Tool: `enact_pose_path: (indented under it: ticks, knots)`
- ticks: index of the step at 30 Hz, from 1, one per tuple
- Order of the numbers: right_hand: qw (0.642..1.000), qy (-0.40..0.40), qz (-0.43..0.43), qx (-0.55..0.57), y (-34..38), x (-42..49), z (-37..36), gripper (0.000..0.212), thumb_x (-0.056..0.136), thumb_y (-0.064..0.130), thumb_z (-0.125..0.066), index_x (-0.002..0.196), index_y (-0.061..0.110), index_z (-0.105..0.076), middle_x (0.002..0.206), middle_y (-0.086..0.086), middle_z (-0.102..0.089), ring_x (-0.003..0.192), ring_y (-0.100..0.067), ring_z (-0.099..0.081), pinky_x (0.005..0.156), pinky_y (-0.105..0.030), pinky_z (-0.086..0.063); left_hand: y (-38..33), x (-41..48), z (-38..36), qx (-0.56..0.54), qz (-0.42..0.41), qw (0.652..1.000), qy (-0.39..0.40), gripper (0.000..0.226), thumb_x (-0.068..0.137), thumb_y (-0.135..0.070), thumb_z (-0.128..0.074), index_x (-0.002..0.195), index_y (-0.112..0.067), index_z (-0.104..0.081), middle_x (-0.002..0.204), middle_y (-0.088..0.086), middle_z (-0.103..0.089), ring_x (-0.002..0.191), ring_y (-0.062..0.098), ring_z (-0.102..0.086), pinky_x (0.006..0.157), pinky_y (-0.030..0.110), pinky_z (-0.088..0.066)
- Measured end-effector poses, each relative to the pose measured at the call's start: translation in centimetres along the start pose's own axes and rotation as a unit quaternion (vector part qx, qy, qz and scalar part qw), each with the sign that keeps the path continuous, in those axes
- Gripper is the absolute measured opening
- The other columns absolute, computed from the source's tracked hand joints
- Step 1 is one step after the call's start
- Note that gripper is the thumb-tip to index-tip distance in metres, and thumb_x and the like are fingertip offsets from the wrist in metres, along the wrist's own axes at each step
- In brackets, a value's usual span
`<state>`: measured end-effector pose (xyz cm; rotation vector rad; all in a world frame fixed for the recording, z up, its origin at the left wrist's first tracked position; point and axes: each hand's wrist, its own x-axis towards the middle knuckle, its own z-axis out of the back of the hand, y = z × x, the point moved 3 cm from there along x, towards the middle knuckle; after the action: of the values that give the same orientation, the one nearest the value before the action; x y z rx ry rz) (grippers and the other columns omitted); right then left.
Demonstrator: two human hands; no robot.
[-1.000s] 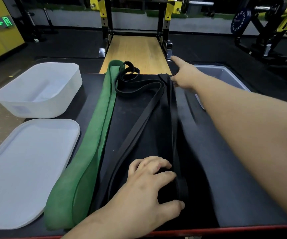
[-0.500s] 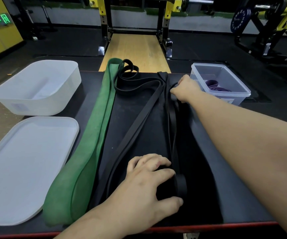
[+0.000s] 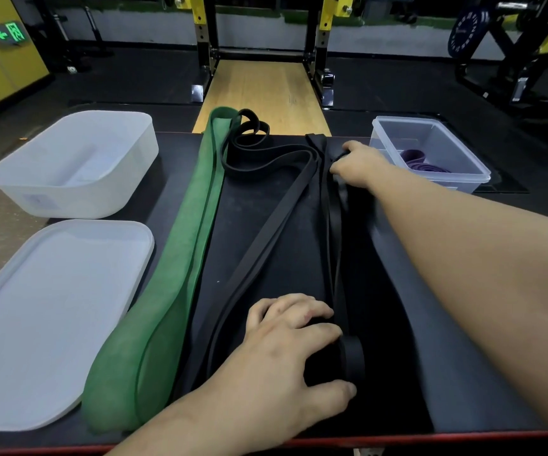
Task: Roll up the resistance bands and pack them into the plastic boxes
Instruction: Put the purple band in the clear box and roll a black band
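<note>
The black band [image 3: 330, 225] lies on the table [image 3: 174, 179], its long axis running straight away from the person. The left hand [image 3: 286, 353] closes its grip over the near looped end. The right hand [image 3: 356, 167], arm outstretched, clasps the far end just beside the clear box [image 3: 437, 139].

**Dim gym, wide-angle warp**

The room is dim, its far machines nearly black. Soft, even light brightens the wooden platform [image 3: 262, 93] and the white plastic box [image 3: 72, 166]. The black band [image 3: 332, 232] barely separates from the black counter [image 3: 167, 192], and deep shadow pools beside the left hand [image 3: 286, 353]. A green exit sign [image 3: 9, 33] glows. The lens bows the edges and stretches the right forearm [image 3: 480, 274], slightly soft.
</note>
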<state>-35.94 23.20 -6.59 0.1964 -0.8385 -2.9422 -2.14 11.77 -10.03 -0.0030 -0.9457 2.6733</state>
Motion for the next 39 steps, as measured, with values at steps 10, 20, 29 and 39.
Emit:
enact_pose_path:
  ticks: [10,20,29,39]
  knots:
    - [0.987,0.025,0.151,-0.037,1.4,-1.9,2.0,0.046,0.101,0.02,-0.056,0.145,0.035,-0.058,0.17,0.004,-0.022,0.151,-0.023,-0.031,0.107,-0.026,-0.037,0.2,1.3,0.2,0.022,0.002,1.0,0.0,0.066,0.075,-0.075,-0.055,0.127,-0.035,-0.064,0.142,-0.029,-0.037,0.142,-0.01,-0.012,0.12,0.035,-0.005]
    - [0.995,0.012,0.029,-0.098,-3.3,-3.8,0.9,0.048,0.098,0.032,-0.055,0.143,0.018,-0.057,0.146,-0.012,-0.056,0.132,-0.034,-0.053,0.109,-0.038,-0.044,-0.6,3.1,0.9,-0.035,0.075,0.997,0.006,0.041,0.071,-0.065,-0.067,0.101,-0.037,-0.067,0.12,-0.029,-0.05,0.116,0.008,-0.05,0.101,0.028,-0.042]
    - [0.994,0.054,-0.002,-0.097,-1.3,-3.5,1.1,0.041,0.084,0.034,-0.069,0.118,0.011,-0.071,0.121,-0.011,-0.067,0.105,-0.03,-0.061,0.089,-0.035,-0.052,-1.0,9.9,4.4,-0.11,0.123,0.986,-0.04,0.034,0.081,-0.042,-0.071,0.092,-0.01,-0.071,0.097,0.005,-0.068,0.078,0.018,-0.066,0.082,0.043,-0.057]
    - [0.996,0.002,0.08,0.032,2.0,2.1,3.3,0.043,0.093,-0.001,-0.053,0.132,0.011,-0.065,0.126,-0.01,-0.067,0.11,-0.026,-0.065,0.087,-0.032,-0.056,2.3,12.6,3.8,-0.149,0.195,0.969,-0.031,0.029,0.084,-0.042,-0.068,0.088,-0.014,-0.072,0.076,-0.002,-0.075,0.053,0.012,-0.059,0.067,0.039,-0.059]
